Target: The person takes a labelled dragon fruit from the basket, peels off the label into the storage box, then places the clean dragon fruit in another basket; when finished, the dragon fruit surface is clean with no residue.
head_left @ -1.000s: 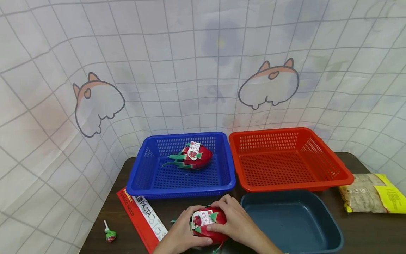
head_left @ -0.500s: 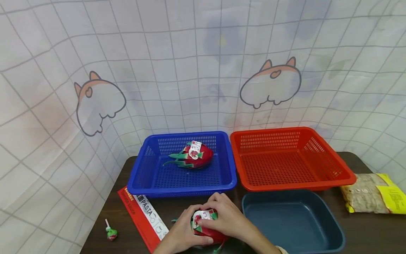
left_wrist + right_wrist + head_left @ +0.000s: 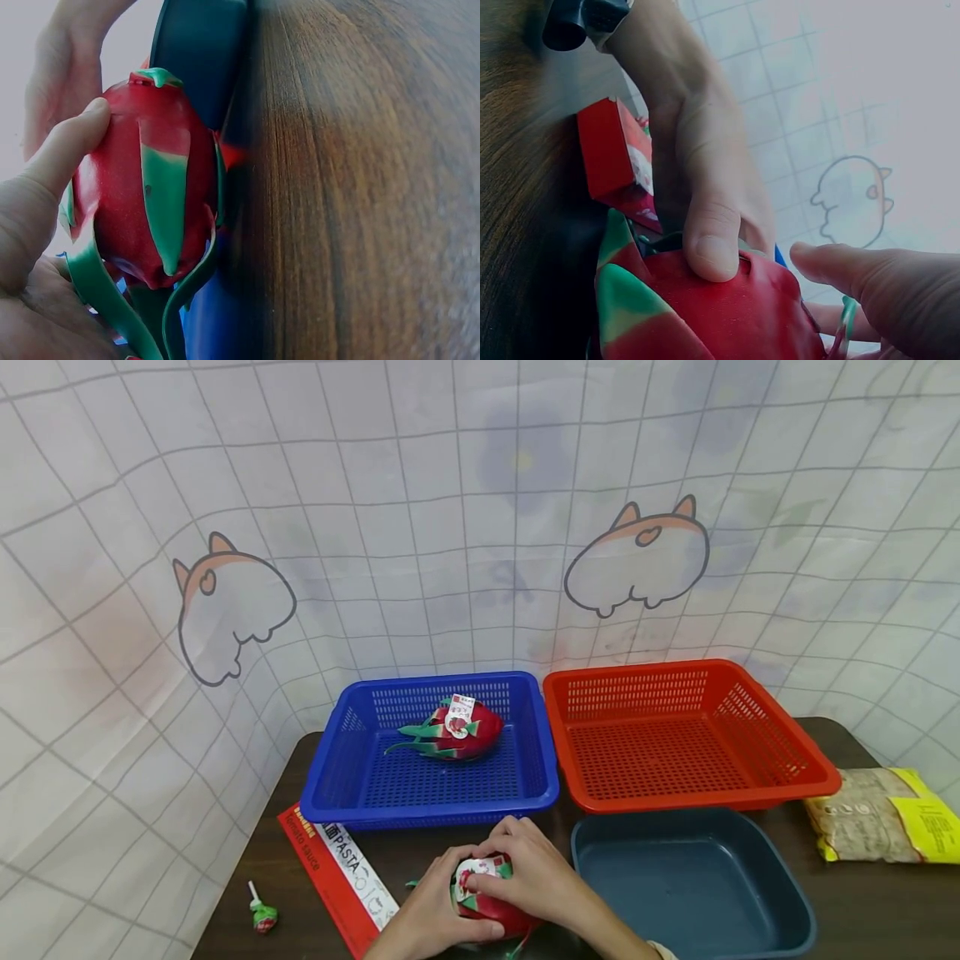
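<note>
Both hands hold a red dragon fruit (image 3: 498,914) with green-tipped scales, low over the dark table in the head view. My left hand (image 3: 435,906) grips its left side, thumb along the near face; the left wrist view shows that thumb pressed on the red skin (image 3: 124,180). From the right, my right hand (image 3: 536,877) curls over the top, its thumb across the white label (image 3: 476,870). In the right wrist view, the right hand (image 3: 885,292) is at the lower right. A second labelled dragon fruit (image 3: 457,728) lies in the blue basket (image 3: 427,814).
Behind right stands a red basket (image 3: 697,797), with a dark blue tray (image 3: 690,893) in front of it. A red pasta box (image 3: 330,872) lies left of the hands, near a lollipop (image 3: 262,914). A yellow-and-clear bag (image 3: 877,818) sits far right.
My right hand has shifted slightly left, and its thumb has moved from the lower red skin up onto the label. The left hand keeps its grip on the dragon fruit.
</note>
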